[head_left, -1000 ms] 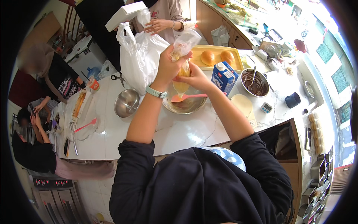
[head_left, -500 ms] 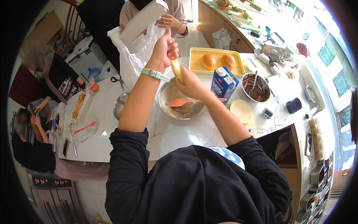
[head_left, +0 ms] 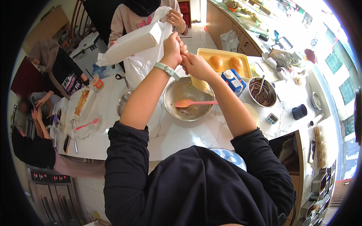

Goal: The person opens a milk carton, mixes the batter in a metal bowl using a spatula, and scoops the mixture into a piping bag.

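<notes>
Above the metal mixing bowl [head_left: 169, 107], my left hand [head_left: 172, 49] is closed round the upper part of a piping bag. My right hand [head_left: 197, 67] is closed beside it, touching its fingers. Below my right hand hangs the filled, pale yellow piping bag [head_left: 201, 85], its lower part over the bowl's far right side. Most of the upper bag is hidden by my fingers. A pink spatula [head_left: 200, 102] lies across the bowl, its blade smeared yellow. Some yellow residue coats the bowl's inside.
Beyond the bowl are a tray [head_left: 241, 62] with two buns, a blue milk carton [head_left: 234, 82] and a bowl of chocolate [head_left: 267, 97]. A timer [head_left: 272, 118] stands at right. Across the table, a person handles a white box [head_left: 132, 44] and plastic bag. A whisk [head_left: 74, 135] lies left.
My right hand has slid up to meet my left hand, and the lower bag now shows beneath it. The co-worker's white box has dropped lower and to the left.
</notes>
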Tool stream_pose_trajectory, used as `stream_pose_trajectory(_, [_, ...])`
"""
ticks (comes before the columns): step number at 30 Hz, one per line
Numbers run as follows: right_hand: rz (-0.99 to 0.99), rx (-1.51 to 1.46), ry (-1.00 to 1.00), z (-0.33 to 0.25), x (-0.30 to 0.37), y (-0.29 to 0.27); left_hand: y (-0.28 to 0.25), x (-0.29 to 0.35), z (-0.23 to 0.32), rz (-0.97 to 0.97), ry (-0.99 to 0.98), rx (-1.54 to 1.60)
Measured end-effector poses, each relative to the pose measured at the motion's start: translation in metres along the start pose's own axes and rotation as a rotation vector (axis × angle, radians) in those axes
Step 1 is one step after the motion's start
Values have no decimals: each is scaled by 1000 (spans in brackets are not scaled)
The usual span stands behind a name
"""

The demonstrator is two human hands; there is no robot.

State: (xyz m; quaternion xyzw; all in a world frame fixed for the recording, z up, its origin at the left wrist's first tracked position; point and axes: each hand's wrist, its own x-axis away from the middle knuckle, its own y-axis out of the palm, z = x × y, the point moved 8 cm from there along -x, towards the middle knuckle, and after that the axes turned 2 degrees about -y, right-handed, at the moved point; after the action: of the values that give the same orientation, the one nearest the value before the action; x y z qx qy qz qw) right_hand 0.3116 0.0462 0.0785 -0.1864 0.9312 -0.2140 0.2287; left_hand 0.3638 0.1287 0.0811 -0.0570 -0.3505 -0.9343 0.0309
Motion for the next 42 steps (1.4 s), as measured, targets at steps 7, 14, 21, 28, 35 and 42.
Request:
stream_pose_trajectory(7, [151,-34,4,1,7,-10,20,-3,4,16,98,-157])
stream_pose_trajectory(14, [148,-108,112,5,20,1,9,-11,19,102,242,-109])
stream_pose_trajectory(21, [-161,-946,116,9,24,2,32,3,-6,-274,-176,-89])
stream_pose_trajectory(28, [112,-595,251,22,3,7,35,9,8,-85,242,-316])
stream_pose_trajectory(35, [171,-387,292,35,14,5,19,-5,3,62,324,-353])
stream_pose_trajectory(42, [81,-480,341,40,30,16,12,-17,-3,89,355,-329])
